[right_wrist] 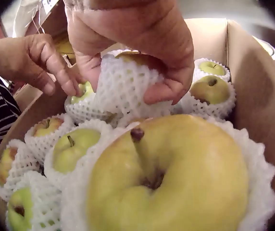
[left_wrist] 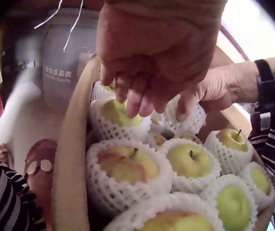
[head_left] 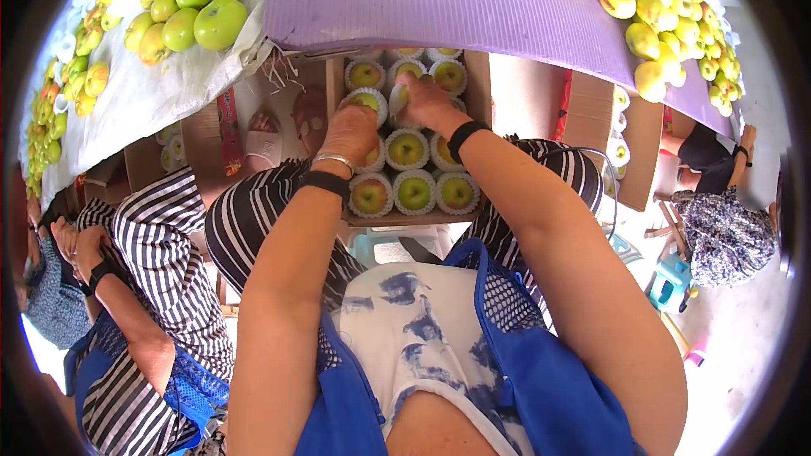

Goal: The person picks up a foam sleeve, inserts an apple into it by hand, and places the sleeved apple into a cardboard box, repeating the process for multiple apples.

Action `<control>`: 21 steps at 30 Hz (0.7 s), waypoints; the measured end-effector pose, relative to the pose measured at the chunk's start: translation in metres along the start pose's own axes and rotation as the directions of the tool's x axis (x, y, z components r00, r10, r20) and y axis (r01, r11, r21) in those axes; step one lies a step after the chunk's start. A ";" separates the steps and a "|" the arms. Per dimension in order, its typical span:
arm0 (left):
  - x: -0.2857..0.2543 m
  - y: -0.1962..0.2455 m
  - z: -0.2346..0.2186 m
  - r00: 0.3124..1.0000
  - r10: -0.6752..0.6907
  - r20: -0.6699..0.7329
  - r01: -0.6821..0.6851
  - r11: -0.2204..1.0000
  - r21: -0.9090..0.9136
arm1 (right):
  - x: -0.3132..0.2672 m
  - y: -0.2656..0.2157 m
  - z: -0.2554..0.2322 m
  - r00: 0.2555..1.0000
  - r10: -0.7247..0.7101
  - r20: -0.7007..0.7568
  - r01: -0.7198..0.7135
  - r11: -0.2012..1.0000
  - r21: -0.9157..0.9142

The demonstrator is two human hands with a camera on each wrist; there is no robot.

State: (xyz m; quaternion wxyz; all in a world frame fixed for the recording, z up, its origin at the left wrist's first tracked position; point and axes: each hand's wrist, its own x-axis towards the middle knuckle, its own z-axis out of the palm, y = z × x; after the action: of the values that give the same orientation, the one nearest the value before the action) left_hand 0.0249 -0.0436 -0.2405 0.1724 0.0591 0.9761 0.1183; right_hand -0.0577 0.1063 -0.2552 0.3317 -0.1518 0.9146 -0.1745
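one box (head_left: 481, 89), one left hand (head_left: 350, 133) and one right hand (head_left: 424, 101) over it, three netted apples (head_left: 414, 193) along its near edge

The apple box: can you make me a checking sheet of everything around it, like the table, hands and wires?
Surface: purple ridged sheet, with loose apples heaped at both sides.
Job's things: netted apples in an open cardboard box.
Clutter: teal plastic item, low at the right.
Left hand: over the box; whether it touches an apple is unclear.
Right hand: pinches one wrapped apple.
Cables: thin cord, right of the box.
Surroundings: person in stripes to the left, another person to the right.
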 end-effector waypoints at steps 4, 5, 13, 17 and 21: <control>0.000 -0.009 0.001 0.998 -0.061 0.012 0.061 0.996 -0.063 | 0.000 -0.010 0.009 0.998 -0.005 -0.069 0.005 1.000 -0.010; 0.000 -0.010 0.002 0.999 -0.054 0.011 0.054 0.997 -0.060 | 0.000 -0.010 0.012 0.996 -0.008 -0.090 0.006 1.000 -0.018; -0.001 -0.009 -0.005 0.980 -0.198 0.029 0.200 0.968 -0.152 | 0.006 -0.014 0.012 1.000 0.017 0.020 -0.017 1.000 0.011; 0.000 -0.012 -0.010 0.989 -0.132 0.072 0.141 0.981 -0.134 | 0.009 -0.009 0.012 0.995 0.021 0.102 -0.018 0.999 -0.033; -0.005 -0.005 -0.022 0.992 -0.116 0.051 0.120 0.990 -0.071 | -0.001 -0.016 0.010 0.991 -0.123 0.057 0.126 0.991 -0.052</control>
State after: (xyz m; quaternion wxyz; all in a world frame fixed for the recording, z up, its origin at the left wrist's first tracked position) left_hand 0.0218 -0.0541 -0.2205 0.2040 -0.0023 0.9686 0.1423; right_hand -0.0475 0.0905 -0.2552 0.3403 -0.2221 0.8986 -0.1653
